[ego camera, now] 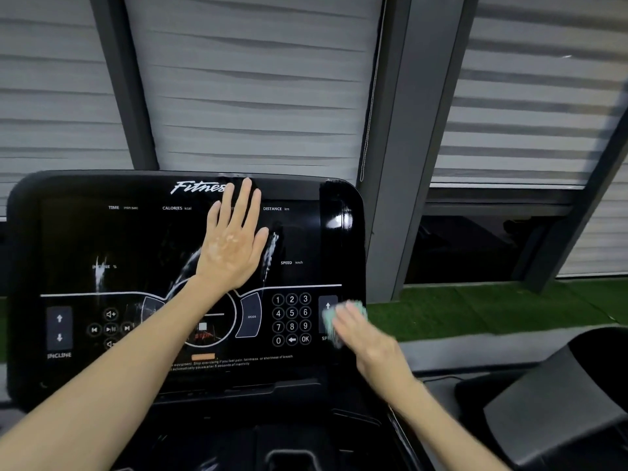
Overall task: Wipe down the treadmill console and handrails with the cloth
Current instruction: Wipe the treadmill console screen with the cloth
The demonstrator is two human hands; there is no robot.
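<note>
The black glossy treadmill console (85,232) fills the lower left and middle of the head view. My left hand (234,239) lies flat on its screen, fingers spread and pointing up, holding nothing. My right hand (360,338) presses a pale green cloth (339,317) against the console's lower right, over the speed buttons beside the number keypad (291,319). That hand and the cloth are motion-blurred. White smears (270,253) streak the screen next to my left hand. No handrail is clearly in view.
A dark grey moulded treadmill part (557,402) sits at the lower right. Behind the console are grey window frames (390,164) with striped blinds (255,79), and a strip of green artificial turf (492,307) on the right.
</note>
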